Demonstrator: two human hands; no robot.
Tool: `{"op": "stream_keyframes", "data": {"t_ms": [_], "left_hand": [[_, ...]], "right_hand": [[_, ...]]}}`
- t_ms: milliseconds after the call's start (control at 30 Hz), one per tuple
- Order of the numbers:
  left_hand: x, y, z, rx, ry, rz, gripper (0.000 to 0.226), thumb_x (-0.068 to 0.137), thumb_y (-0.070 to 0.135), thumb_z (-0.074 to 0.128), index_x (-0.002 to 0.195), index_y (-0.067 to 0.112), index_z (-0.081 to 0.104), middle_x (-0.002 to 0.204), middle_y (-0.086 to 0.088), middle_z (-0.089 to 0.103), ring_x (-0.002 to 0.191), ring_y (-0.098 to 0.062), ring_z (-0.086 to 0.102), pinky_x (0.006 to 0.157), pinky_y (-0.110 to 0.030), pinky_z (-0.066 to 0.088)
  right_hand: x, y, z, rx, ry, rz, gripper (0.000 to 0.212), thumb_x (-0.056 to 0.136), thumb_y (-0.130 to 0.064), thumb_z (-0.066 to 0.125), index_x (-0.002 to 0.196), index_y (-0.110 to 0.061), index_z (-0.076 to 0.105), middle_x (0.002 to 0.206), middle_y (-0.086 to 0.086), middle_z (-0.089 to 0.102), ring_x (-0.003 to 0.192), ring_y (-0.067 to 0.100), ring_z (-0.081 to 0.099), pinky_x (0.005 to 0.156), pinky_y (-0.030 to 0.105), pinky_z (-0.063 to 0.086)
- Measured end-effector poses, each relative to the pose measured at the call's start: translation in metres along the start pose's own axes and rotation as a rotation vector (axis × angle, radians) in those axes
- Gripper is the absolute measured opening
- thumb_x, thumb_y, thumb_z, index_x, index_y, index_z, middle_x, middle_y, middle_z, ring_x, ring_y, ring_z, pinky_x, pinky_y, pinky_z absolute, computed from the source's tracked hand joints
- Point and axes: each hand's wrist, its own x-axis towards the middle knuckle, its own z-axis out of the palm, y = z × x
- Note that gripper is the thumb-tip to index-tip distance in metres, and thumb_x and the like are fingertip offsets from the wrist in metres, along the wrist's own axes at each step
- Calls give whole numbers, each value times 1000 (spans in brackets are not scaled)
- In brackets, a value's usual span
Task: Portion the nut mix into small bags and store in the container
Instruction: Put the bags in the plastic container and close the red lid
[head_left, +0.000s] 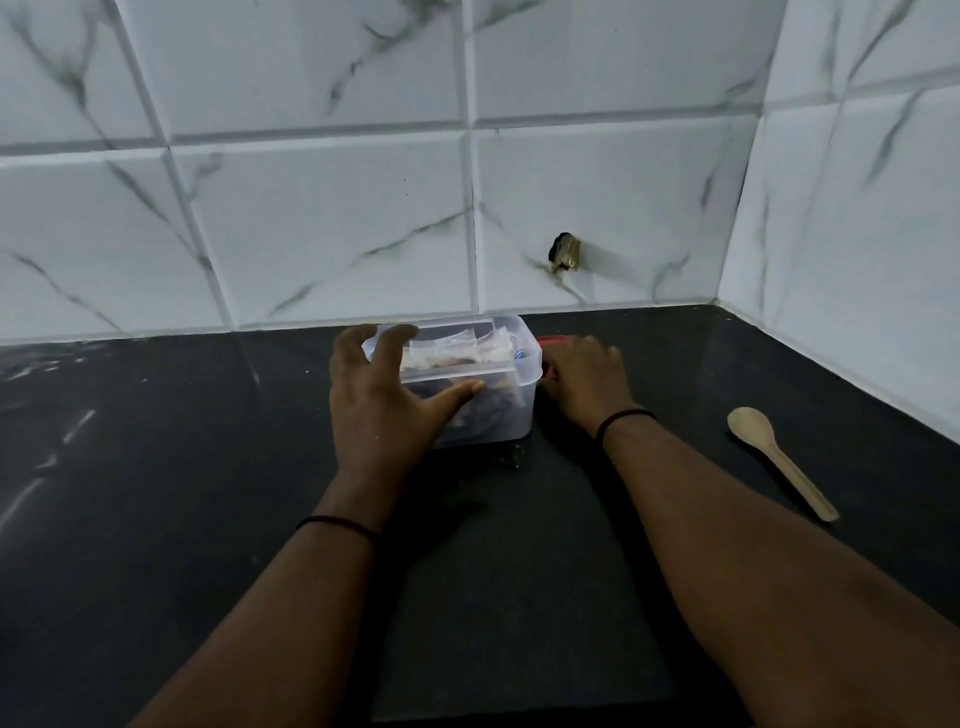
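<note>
Against the tiled back wall, on the dark table, sits the clear container, bags already inside, no lid on it. My left hand grips its near-left corner, fingers over the rim, thumb along the front wall. My right hand lies over something red just right of the container, probably the lid; can't tell if it's gripping. Wooden spoon lies well apart on the right. Container looks light, thin-walled, a bit slick: it'd slide if pushed. Best to hold it by the stiff rim corners, not the flexing side walls.
</note>
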Motion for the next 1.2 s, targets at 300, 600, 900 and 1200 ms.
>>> {"op": "stream_keyframes", "data": {"t_ms": [300,600,900,1200], "left_hand": [[-1,2,-7,-83,15,-42,89,53,65,81,129,25,57,131,-7,44,121,-21,48,97,-37,49],[-6,-4,-13,-167,52,-80,86,59,55,86,130,19,55,130,-4,45,120,-12,44,96,-19,38],[-5,0,-13,-269,56,-147,80,72,59,76,136,17,50,133,-2,43,122,-10,42,97,-19,35],[18,-6,-36,-751,107,-472,57,99,40,55,152,23,39,155,6,41,142,-10,38,116,-34,36]], "right_hand": [[-29,6,-12,-136,40,84,24,96,-26,54,117,-15,55,119,10,53,111,31,47,91,45,36],[-50,1,-45,-139,297,254,17,98,-18,48,104,-6,59,104,16,60,99,35,54,85,45,37],[-47,-16,-91,-46,386,496,21,97,-18,50,109,-1,55,115,22,59,111,41,53,92,47,37],[-19,-103,-184,183,364,-19,11,100,-26,47,91,-21,48,102,4,61,102,30,55,83,39,28]]}}
